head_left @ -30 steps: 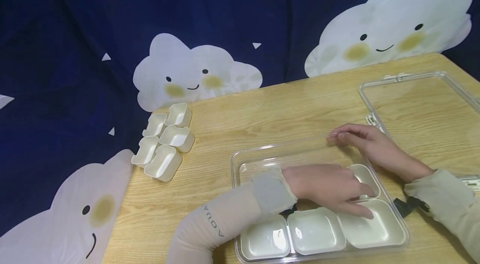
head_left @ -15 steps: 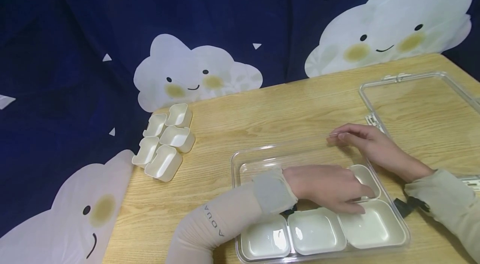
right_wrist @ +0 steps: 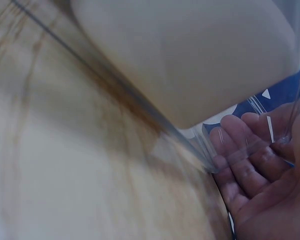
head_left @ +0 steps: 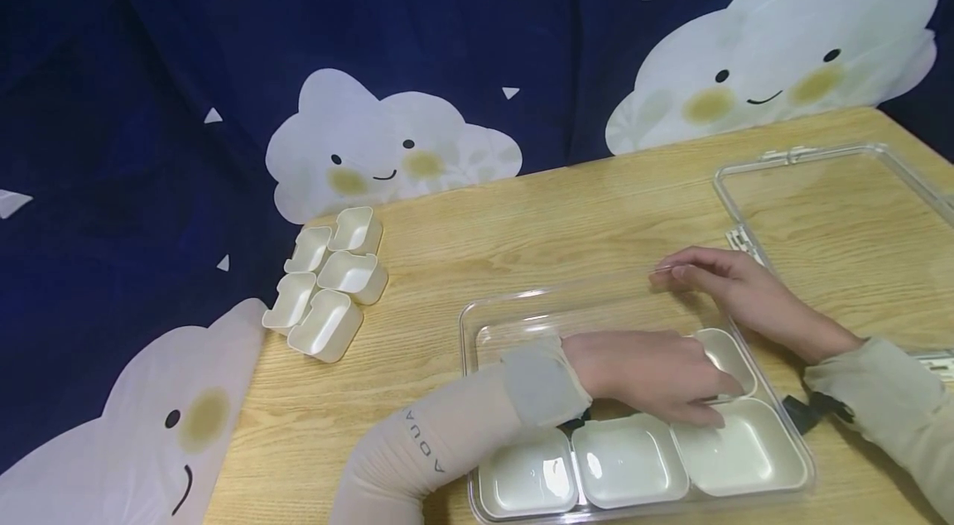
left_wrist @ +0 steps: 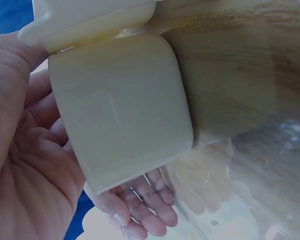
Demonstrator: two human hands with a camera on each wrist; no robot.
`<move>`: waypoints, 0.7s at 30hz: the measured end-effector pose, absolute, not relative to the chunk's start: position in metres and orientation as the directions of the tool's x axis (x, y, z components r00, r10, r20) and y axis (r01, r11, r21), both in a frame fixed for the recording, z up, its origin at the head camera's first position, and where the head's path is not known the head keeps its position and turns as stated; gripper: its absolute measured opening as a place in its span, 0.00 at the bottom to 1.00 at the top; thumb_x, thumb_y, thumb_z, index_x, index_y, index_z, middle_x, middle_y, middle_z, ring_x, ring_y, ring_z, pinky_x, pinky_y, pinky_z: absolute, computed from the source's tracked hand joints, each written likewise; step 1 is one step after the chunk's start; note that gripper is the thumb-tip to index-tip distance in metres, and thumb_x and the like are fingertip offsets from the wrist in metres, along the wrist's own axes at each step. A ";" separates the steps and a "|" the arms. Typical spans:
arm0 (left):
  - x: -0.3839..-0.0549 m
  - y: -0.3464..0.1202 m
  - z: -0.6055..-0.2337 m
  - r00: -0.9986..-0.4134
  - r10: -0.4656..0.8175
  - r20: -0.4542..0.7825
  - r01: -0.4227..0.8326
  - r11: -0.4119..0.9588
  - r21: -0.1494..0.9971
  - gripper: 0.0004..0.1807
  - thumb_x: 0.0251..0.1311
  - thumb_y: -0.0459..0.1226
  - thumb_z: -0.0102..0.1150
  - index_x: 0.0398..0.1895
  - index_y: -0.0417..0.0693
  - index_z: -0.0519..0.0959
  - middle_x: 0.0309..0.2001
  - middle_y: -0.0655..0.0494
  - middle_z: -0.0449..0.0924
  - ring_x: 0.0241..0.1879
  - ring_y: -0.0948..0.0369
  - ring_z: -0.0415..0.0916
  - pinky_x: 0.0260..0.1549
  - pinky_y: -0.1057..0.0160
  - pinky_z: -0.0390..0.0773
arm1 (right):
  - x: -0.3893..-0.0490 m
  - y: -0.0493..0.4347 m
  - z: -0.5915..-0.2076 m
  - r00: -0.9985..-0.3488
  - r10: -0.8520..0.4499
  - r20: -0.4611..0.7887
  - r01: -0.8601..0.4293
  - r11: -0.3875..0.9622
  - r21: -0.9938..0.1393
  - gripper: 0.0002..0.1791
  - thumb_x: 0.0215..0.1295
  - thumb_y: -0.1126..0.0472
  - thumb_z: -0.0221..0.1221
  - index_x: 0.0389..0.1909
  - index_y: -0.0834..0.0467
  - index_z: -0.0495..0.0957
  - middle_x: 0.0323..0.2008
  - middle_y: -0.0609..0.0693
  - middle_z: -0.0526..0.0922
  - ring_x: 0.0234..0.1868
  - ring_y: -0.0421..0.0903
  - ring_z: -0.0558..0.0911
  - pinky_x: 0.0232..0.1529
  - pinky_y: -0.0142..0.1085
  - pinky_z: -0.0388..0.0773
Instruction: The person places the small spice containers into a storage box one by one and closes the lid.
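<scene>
A clear plastic box [head_left: 566, 286] lies on the wooden table, with a front row of three white cups [head_left: 632, 463] inside. Another white cup [head_left: 725, 349] stands behind the row at the right wall. My left hand [head_left: 652, 374] reaches across the box and grips this cup, fingers over its near side and thumb above the front-right cup. From below, the left wrist view has the cup [left_wrist: 122, 117] beside the palm, part of the fingers hidden behind it. My right hand [head_left: 734, 289] holds the box's far right corner, its fingers curled at the clear wall [right_wrist: 240, 150].
Several more white cups [head_left: 325, 325] with notched rims stand grouped at the table's left edge. To the right lies a clear lid [head_left: 827, 156] with white latches [head_left: 739, 240]. A dark blue cloud-print curtain [head_left: 477, 20] hangs behind the wooden table [head_left: 522, 227].
My left thumb and fingertips have drawn back slightly to the left, toward the gripped cup. The right hand and the box hold still.
</scene>
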State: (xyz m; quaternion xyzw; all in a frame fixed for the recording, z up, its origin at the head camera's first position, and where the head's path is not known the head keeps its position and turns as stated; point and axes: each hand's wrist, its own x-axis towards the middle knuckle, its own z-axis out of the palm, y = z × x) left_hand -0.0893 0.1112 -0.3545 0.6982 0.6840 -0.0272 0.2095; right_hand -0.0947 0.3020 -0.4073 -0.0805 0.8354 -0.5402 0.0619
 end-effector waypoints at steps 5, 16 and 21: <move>-0.088 0.112 -0.355 0.044 0.944 -0.326 0.964 0.045 0.261 0.13 0.79 0.44 0.46 0.55 0.53 0.78 0.34 0.66 0.78 0.38 0.72 0.78 0.45 0.77 0.76 | -0.094 0.302 -0.408 -0.980 -0.201 -0.009 -0.072 0.393 -0.917 0.16 0.82 0.55 0.50 0.58 0.57 0.81 0.52 0.48 0.90 0.53 0.35 0.88 0.54 0.23 0.80; -0.089 0.109 -0.352 0.070 0.951 -0.302 0.964 0.013 0.264 0.12 0.79 0.43 0.46 0.53 0.52 0.79 0.34 0.66 0.78 0.36 0.73 0.76 0.43 0.78 0.75 | -0.094 0.302 -0.407 -0.982 -0.186 -0.023 -0.061 0.436 -0.898 0.17 0.82 0.52 0.49 0.58 0.53 0.81 0.52 0.46 0.90 0.53 0.31 0.86 0.54 0.20 0.77; -0.089 0.109 -0.349 0.048 0.945 -0.324 0.965 0.039 0.259 0.16 0.80 0.47 0.45 0.59 0.54 0.78 0.36 0.66 0.81 0.39 0.73 0.80 0.46 0.78 0.76 | -0.093 0.302 -0.408 -0.981 -0.191 -0.021 -0.065 0.431 -0.900 0.17 0.82 0.53 0.49 0.58 0.54 0.81 0.53 0.46 0.90 0.53 0.32 0.86 0.54 0.19 0.77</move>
